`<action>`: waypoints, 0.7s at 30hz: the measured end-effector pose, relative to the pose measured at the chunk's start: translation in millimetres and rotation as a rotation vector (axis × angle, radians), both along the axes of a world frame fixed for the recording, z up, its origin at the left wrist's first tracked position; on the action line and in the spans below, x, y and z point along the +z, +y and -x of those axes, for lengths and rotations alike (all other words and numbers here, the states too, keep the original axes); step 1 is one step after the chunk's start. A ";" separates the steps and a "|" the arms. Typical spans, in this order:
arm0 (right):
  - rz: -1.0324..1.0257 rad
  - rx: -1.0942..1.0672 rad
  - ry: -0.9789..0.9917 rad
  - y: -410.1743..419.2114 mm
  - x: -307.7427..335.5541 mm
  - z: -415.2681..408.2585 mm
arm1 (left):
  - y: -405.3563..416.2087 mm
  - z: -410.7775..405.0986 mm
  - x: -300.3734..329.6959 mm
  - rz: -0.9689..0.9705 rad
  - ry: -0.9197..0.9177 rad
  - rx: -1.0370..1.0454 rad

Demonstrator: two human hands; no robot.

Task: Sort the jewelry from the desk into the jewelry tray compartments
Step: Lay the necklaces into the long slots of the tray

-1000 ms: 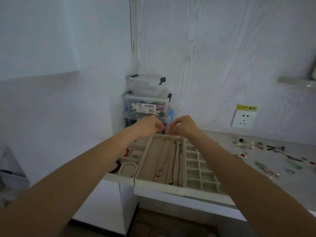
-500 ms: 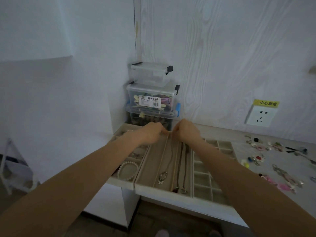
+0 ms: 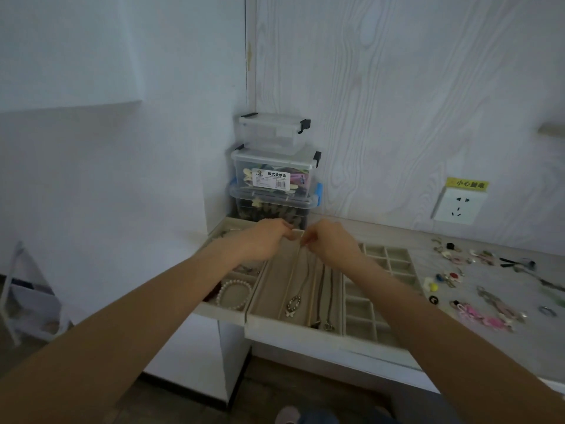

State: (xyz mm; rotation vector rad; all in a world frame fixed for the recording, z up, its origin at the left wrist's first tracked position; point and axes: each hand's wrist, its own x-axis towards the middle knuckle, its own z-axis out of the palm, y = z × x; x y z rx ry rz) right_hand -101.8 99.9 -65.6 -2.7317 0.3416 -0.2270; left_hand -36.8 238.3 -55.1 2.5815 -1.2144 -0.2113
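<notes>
A beige jewelry tray (image 3: 290,331) with long compartments sits at the desk's front edge. Along one compartment lies a necklace (image 3: 293,304) with a beaded butterfly pendant, its chain running up to the far end. There my right hand (image 3: 331,244) pinches the chain's top. My left hand (image 3: 264,238) has its fingertips bunched on the same end, by the tray's far wall. Two darker necklaces (image 3: 324,301) fill the slot to the right. A pearl bracelet (image 3: 234,293) lies in the left tray section.
A grid of small compartments (image 3: 394,266) adjoins on the right. Loose jewelry (image 3: 449,276) and a pink piece (image 3: 486,319) are scattered over the desk beyond it. Stacked clear storage boxes (image 3: 275,179) stand in the corner behind the tray. A wall socket (image 3: 458,206) is at right.
Both hands came down from above the tray to its far end, laying the necklace out along the long compartment. The view tilted down and shifted left.
</notes>
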 end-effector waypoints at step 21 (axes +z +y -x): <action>0.311 0.247 0.349 54.2 0.1 79.7 | 47.3 67.7 -3.5 -0.007 0.055 0.041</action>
